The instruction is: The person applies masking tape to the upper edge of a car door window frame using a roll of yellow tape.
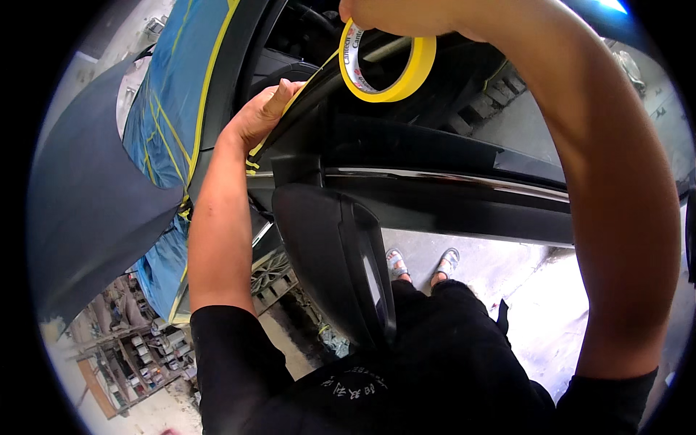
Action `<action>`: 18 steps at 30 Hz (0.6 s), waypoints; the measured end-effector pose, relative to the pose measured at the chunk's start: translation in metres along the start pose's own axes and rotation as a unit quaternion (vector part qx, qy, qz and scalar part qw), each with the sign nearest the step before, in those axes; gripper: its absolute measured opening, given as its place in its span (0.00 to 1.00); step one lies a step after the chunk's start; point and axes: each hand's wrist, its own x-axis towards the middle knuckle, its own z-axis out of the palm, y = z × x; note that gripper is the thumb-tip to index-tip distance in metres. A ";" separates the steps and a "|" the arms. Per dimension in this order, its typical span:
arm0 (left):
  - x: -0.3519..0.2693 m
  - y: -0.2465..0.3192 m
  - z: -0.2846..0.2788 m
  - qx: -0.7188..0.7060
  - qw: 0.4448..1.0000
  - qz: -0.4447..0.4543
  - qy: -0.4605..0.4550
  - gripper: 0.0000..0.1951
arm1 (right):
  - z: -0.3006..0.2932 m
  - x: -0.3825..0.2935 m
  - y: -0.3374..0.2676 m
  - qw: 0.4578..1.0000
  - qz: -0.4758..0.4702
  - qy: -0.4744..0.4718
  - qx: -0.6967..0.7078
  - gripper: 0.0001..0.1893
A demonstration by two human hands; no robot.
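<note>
My right hand (402,13), at the top edge and partly cut off by it, holds a roll of yellow masking tape (422,70). From the roll a narrow strip of tape (322,69) runs down and left along the black trim of a car's window frame. Against that strip lies my left hand (266,111), its thumb raised and its fingers partly hidden behind the frame. Short yellow tape ends stick out at the lower end of the trim, near the base of the black side mirror (321,244).
Blue masking film (168,81) edged with yellow tape covers the car at left, beside a large dark grey panel (103,179). The open car door (462,209) with its chrome strip crosses in front of my body. A shelf rack (136,359) with containers stands lower left.
</note>
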 end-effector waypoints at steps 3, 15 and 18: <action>0.002 0.003 0.001 -0.014 0.999 -0.026 -0.017 0.50 | -0.013 -0.013 0.000 0.999 0.018 -0.004 0.047 0.09; -0.004 0.007 0.009 0.006 1.000 -0.018 0.015 0.48 | -0.032 -0.026 -0.005 0.963 0.149 0.013 0.225 0.09; -0.004 0.011 0.014 0.022 0.999 -0.017 0.029 0.46 | -0.033 -0.029 -0.007 0.950 0.176 0.018 0.257 0.09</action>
